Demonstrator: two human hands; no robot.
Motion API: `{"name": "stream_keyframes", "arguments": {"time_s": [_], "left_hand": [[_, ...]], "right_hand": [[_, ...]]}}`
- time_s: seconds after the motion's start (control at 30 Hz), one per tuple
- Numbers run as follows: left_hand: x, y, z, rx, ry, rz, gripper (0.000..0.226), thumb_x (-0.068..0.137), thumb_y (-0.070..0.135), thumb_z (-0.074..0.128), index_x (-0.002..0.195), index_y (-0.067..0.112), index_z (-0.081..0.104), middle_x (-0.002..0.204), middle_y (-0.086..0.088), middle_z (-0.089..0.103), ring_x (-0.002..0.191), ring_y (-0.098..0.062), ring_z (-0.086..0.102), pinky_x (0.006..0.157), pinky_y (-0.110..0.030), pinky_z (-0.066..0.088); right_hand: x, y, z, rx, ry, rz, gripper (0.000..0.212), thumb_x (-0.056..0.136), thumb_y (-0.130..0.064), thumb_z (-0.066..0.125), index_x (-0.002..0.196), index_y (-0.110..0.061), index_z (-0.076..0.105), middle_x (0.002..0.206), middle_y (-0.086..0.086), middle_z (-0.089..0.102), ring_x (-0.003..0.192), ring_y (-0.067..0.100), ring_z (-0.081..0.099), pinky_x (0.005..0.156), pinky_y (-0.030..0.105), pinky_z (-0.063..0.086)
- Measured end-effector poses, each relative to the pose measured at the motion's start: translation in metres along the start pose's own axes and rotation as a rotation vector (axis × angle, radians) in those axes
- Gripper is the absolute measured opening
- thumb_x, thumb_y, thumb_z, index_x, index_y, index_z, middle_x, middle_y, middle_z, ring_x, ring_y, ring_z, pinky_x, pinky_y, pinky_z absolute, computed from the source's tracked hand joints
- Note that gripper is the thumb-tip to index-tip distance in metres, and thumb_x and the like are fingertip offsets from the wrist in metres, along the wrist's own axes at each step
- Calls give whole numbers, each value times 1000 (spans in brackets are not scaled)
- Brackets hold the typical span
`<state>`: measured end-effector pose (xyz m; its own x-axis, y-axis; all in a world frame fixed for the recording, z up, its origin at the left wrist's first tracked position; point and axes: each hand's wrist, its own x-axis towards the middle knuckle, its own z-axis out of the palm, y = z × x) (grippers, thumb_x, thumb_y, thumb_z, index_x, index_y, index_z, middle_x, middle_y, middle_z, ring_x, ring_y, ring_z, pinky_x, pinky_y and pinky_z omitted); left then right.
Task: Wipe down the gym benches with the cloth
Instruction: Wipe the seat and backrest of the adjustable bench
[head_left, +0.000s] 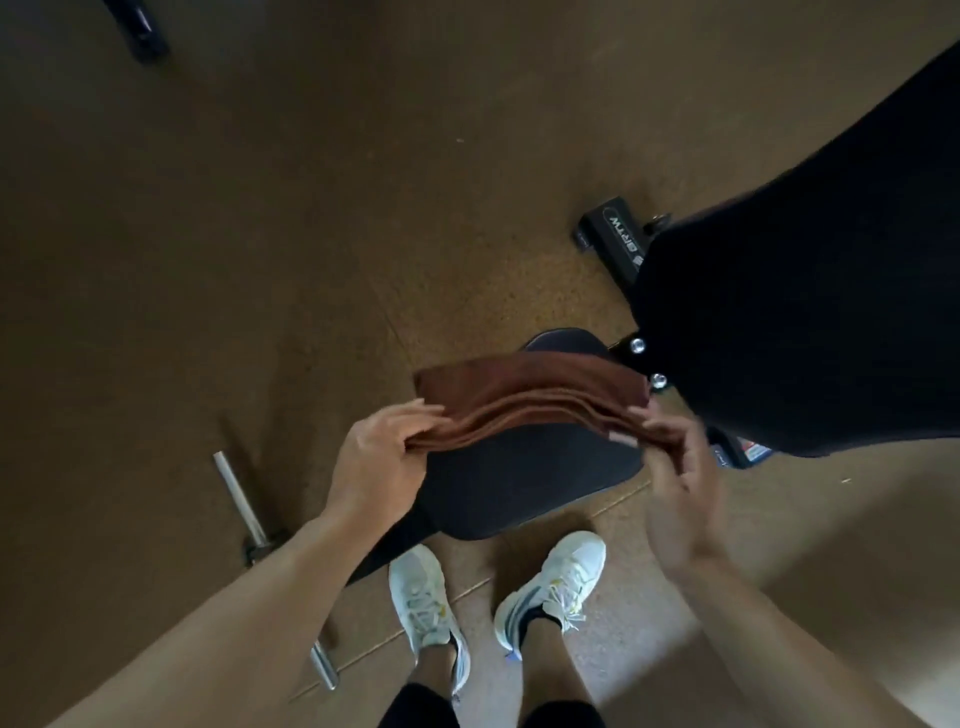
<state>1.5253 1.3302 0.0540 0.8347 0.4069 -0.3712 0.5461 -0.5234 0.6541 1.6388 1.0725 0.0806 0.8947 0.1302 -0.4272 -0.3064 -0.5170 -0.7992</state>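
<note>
A brown cloth (530, 397), folded into several layers, is held flat above the black seat pad (524, 483) of a gym bench. My left hand (382, 457) pinches its left end, thumb on top. Its right end is pinched by my right hand (672, 467), which is blurred. The bench's long black back pad (810, 291) rises to the upper right. The cloth hides the far part of the seat pad.
The bench's black base foot (615, 236) and bolts (647, 361) lie between the pads. A steel bar (241, 499) lies on the brown speckled floor at left. My white shoes (498, 603) stand just before the seat. A dark object (137, 28) sits top left.
</note>
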Motion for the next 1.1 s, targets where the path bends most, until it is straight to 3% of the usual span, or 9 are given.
{"name": "stream_keyframes", "arguments": {"time_s": [0.1, 0.17, 0.23, 0.37, 0.43, 0.67, 0.8, 0.9, 1.1], "left_hand": [[-16, -43, 39, 144, -130, 25, 50, 71, -17, 63, 100, 19, 79, 114, 3, 75, 119, -16, 64, 108, -44, 48], [-24, -54, 56, 118, -5, 34, 50, 70, -20, 61, 100, 16, 77, 117, 0, 73, 115, -19, 64, 100, -47, 53], [-21, -46, 70, 88, 111, -3, 45, 85, -8, 60, 123, 16, 68, 138, -1, 60, 131, -19, 52, 109, -44, 46], [10, -26, 104, 196, -65, -150, 65, 104, 52, 29, 161, 28, 7, 170, 3, 5, 157, -15, -4, 128, -44, 2], [25, -26, 121, 312, -109, -204, 72, 102, 60, 17, 160, 26, -8, 171, -4, 2, 157, -22, -5, 127, -50, 0], [45, -24, 127, 497, -107, -225, 75, 99, 62, 19, 159, 19, 7, 164, -11, 27, 150, -31, 29, 120, -53, 28], [74, -13, 122, 477, -124, -202, 64, 99, 58, 20, 148, 20, 35, 134, -7, 58, 116, -26, 60, 94, -44, 51], [101, -8, 118, 321, -173, -219, 55, 102, 54, 16, 133, 21, 47, 122, -6, 64, 108, -27, 64, 91, -45, 51], [146, 5, 126, 124, -225, -382, 61, 105, 52, 12, 135, 19, 53, 125, -12, 66, 118, -30, 61, 97, -44, 41]], "right_hand": [[0, 65, 19, -365, -131, 81, 45, 97, 3, 45, 102, -38, 62, 147, -16, 49, 146, -6, 21, 126, 49, 22], [-5, 77, 36, -391, -57, 46, 41, 98, -3, 48, 122, -33, 60, 148, -17, 44, 147, -3, 21, 126, 50, 21], [-5, 77, 61, -424, -15, 16, 44, 102, -25, 52, 145, -30, 47, 159, -14, 33, 154, 3, 13, 129, 47, 14], [28, 87, 122, -685, -7, 126, 87, 96, -73, 27, 164, -28, -6, 172, -2, -15, 156, 20, -22, 127, 43, -12], [42, 93, 141, -779, 49, 123, 91, 95, -75, 16, 162, -22, -14, 171, 8, -18, 156, 29, -24, 127, 50, -12], [89, 98, 131, -973, -113, -340, 74, 102, -52, 26, 164, -15, 8, 173, 7, 0, 159, 28, -11, 129, 52, -2], [114, 84, 132, -1028, -179, -464, 69, 103, -46, 27, 164, -17, 14, 173, 6, 5, 159, 27, -7, 129, 49, -1], [147, 63, 132, -1077, -271, -523, 64, 103, -46, 24, 161, -19, 27, 172, 2, 17, 160, 23, -2, 129, 47, -3], [188, 37, 142, -1031, -256, -448, 56, 103, -44, 25, 148, -21, 49, 158, -3, 46, 156, 17, 20, 129, 42, 2]]}}
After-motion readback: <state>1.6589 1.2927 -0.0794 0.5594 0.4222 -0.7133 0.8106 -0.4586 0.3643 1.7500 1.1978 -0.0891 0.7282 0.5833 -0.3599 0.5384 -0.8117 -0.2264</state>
